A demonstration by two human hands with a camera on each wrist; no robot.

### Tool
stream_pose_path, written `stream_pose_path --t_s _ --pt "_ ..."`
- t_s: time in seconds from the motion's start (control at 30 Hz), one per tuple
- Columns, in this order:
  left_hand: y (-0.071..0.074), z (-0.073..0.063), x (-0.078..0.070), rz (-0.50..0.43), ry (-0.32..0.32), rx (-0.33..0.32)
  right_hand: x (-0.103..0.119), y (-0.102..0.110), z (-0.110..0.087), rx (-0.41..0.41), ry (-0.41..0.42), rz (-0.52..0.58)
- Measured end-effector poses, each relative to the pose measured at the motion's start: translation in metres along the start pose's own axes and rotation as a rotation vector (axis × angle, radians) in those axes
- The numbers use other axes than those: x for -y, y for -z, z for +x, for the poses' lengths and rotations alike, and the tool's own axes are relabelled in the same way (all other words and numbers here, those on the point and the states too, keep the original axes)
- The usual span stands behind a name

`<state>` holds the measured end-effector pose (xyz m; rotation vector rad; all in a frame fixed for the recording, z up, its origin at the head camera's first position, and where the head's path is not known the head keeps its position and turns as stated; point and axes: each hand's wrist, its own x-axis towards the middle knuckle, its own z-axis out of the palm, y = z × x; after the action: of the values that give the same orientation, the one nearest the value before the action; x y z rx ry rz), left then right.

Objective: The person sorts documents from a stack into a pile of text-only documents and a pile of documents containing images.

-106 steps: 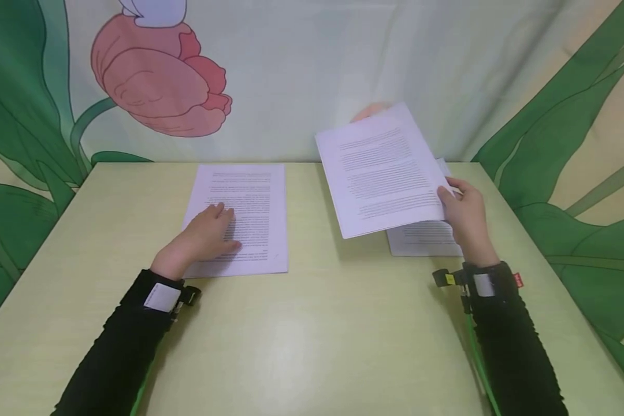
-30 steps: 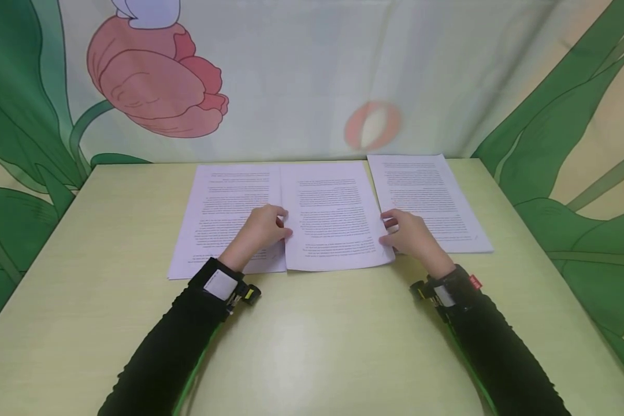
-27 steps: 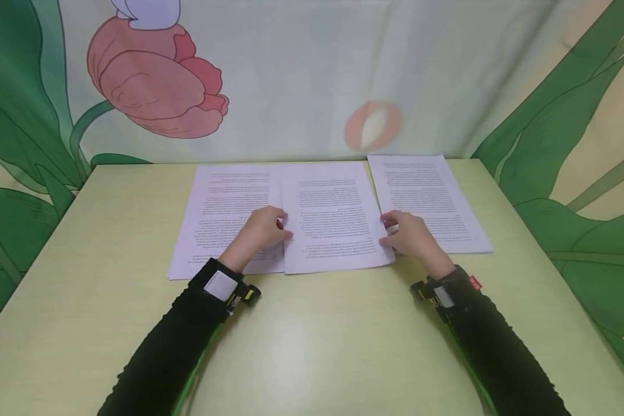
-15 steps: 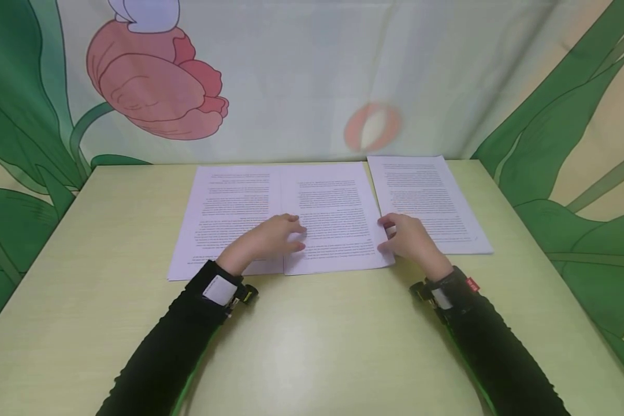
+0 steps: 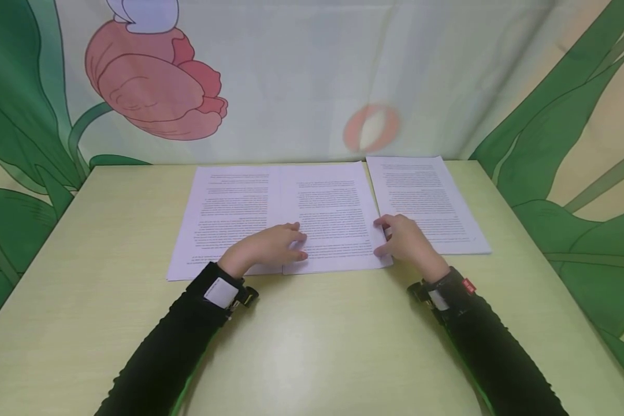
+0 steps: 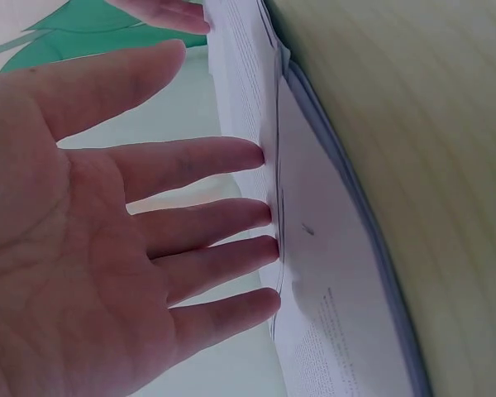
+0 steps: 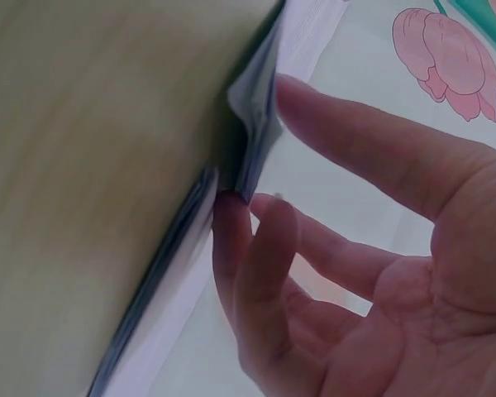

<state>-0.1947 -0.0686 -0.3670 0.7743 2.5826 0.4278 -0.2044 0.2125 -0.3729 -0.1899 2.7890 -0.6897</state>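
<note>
A stack of printed paper (image 5: 338, 202) lies in the middle at the table's far side, its left edge overlapping the left stack (image 5: 229, 199). My left hand (image 5: 270, 245) reaches across that seam. In the left wrist view the left hand (image 6: 107, 240) has straight, spread fingers with their tips on the paper. At the middle stack's right edge is my right hand (image 5: 408, 242). The right wrist view shows the right hand (image 7: 372, 281) with its thumb on the raised paper edge (image 7: 260, 124) and its curled fingers at the other side. The right stack (image 5: 421, 196) lies partly under this hand.
A pale wooden table (image 5: 291, 341) extends toward me from the papers. Behind its far edge hangs a white curtain (image 5: 291, 69) printed with a pink flower (image 5: 156, 95) and green leaves. Black sleeves and wrist cameras cover both forearms.
The middle stack, earlier held up in my right hand over the right stack, now lies beside the left one. My left hand has gone from its left edge onto its face, fingers straightened.
</note>
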Motion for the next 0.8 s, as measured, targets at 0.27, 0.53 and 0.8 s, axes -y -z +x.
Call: stream_pose_path --t_s 0.27,0.53,0.8 --pt "-0.002 0.003 0.005 0.005 0.002 -0.004 -0.007 0.009 0.003 -0.045 0.009 -0.002" --pt "-0.006 0.005 0.008 0.016 0.017 -0.015 -0.070 0.062 -0.007 -0.163 -0.222 0.010" --pt "-0.009 0.005 0.008 0.035 0.015 -0.027 -0.132 0.066 -0.023 -0.076 -0.422 -0.047"
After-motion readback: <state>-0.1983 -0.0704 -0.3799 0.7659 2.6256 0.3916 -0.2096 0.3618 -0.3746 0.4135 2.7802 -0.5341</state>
